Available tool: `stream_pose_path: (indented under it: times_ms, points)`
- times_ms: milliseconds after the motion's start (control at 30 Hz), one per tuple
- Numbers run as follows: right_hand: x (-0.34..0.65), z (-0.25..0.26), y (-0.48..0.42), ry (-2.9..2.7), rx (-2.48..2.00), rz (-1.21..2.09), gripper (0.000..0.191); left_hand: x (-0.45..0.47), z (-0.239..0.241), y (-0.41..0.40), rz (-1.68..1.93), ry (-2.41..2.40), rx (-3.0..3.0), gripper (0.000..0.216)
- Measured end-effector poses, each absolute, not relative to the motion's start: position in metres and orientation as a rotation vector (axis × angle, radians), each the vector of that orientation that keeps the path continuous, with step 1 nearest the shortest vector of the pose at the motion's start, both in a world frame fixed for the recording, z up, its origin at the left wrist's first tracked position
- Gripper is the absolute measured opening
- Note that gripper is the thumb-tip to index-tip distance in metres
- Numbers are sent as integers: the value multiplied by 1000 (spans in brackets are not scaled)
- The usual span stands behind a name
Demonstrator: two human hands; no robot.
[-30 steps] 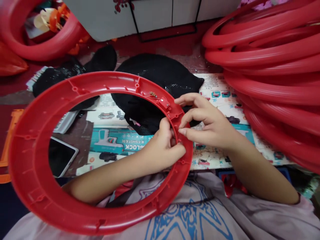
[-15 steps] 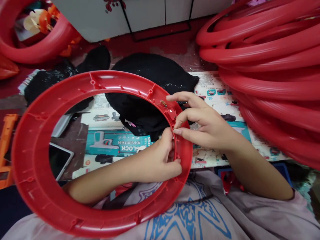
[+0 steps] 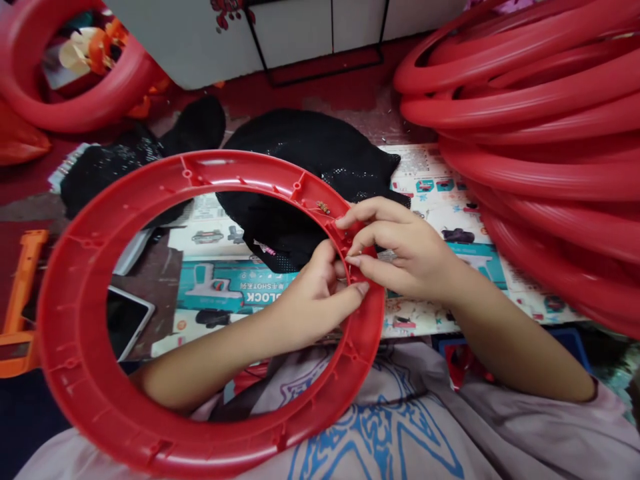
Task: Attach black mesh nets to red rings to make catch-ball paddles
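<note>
A red plastic ring with an open, ribbed channel rests tilted against my lap. My left hand comes up through its middle and is closed on the right part of the inner rim, thumb lying over the channel. Thumb and forefinger of my right hand are pinched together at that same rim, just above the left thumb. What they hold is too small to make out. A small brownish part with thin wire sits in the channel beyond my right fingertips.
Red rings are piled at the right. Black cloth lies behind the held ring, over printed cardboard. At left are a tablet-like device, an orange plastic frame and another red ring.
The held ring has shifted slightly right in view. My left thumb has moved up along the rim towards my right fingertips, which stay pinched at the rim.
</note>
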State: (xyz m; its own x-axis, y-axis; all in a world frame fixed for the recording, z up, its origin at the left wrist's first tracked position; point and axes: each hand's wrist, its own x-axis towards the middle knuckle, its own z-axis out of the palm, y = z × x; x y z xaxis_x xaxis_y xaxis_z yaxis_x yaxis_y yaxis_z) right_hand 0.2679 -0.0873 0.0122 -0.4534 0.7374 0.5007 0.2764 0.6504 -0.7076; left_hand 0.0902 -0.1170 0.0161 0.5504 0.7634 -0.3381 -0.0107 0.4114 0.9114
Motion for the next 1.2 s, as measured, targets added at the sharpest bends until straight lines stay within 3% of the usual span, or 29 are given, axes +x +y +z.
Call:
stream_pose_path:
  times_ms: [267, 400, 767, 1067, 1200]
  points:
    - [269, 16, -88, -1990, -820, 694, 10, 82, 22, -114, 267, 984, 1499, 50]
    - [270, 19, -89, -2042, -822, 642, 12, 80, 24, -114, 171, 969, 1503, 40]
    - [274, 16, -84, -2046, -797, 756, 11, 79, 29, -114, 227, 824, 1158, 57]
    - [275, 24, -89, -2245, -629, 411, 11, 88, 28, -114, 409, 915, 1025, 52]
    - [268, 23, -95, -2250, -703, 227, 19, 87, 22, -114, 367, 899, 1169, 52]
